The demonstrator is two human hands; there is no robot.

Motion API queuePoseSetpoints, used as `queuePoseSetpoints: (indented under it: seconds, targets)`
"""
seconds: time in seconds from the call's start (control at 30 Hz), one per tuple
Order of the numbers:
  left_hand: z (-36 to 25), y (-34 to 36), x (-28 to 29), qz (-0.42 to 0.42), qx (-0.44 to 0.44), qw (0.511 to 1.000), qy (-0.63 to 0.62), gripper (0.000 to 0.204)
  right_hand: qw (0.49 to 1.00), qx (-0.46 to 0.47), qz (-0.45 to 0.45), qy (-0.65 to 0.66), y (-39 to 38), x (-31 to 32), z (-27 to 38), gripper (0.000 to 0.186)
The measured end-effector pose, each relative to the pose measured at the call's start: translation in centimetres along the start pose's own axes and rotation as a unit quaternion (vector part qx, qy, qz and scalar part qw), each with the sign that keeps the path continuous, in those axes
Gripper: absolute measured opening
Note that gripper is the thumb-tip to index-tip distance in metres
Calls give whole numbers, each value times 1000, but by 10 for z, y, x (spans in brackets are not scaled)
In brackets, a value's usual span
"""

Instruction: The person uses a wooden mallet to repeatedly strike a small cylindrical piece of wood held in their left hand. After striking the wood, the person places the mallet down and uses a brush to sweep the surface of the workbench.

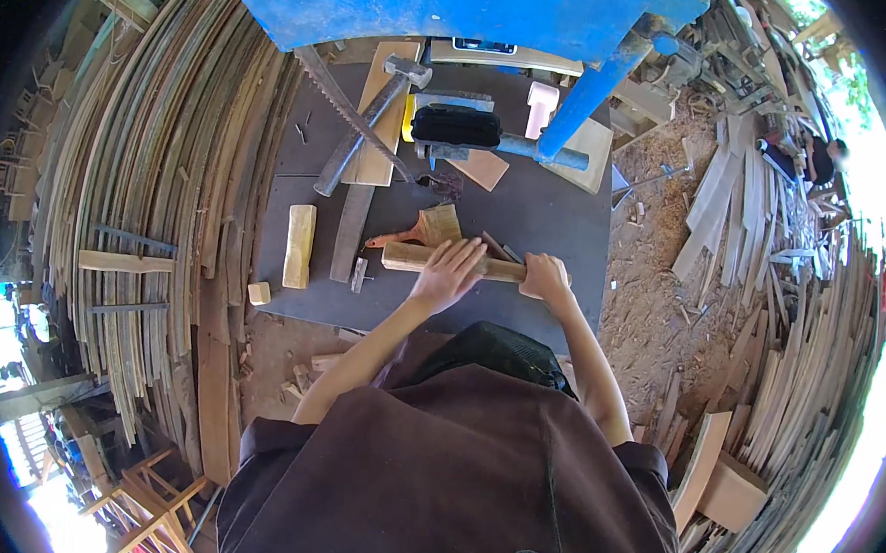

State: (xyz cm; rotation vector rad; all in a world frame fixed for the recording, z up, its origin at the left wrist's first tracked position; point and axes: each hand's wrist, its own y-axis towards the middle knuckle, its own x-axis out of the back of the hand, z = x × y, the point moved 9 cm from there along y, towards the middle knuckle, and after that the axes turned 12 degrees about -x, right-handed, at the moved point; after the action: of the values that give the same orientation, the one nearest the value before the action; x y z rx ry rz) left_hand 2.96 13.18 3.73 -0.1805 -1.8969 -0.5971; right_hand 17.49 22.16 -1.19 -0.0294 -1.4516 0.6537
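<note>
A squared wooden block (402, 255) lies across the dark tabletop close to my body. My left hand (448, 275) rests flat over its middle, fingers stretched out and together. At the block's right end my right hand (546, 279) is closed, its fingers curled round the wood and partly hidden. Just beyond the block is a wide paintbrush (439, 223) with pale bristles and an orange-red handle. A thin dark strip shows beside the left fingertips, too covered to name.
A hammer (374, 125) and a toothed saw blade (347, 106) lie beyond, near a blue metal frame (427, 15). To the left are a pale wooden block (299, 247) and a small wooden cube (260, 293). Stacked planks (146, 201) line the left side; shavings cover the floor at right.
</note>
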Motion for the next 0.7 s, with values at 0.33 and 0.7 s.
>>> queuePoseSetpoints:
  seconds: [0.33, 0.7]
  targets:
    - [53, -58, 44, -63, 135, 985, 82, 51, 999, 1, -17, 28, -7, 4, 7, 25]
    - [2, -7, 0, 24, 38, 998, 32, 52, 1000, 4, -12, 12, -3, 2, 5, 27]
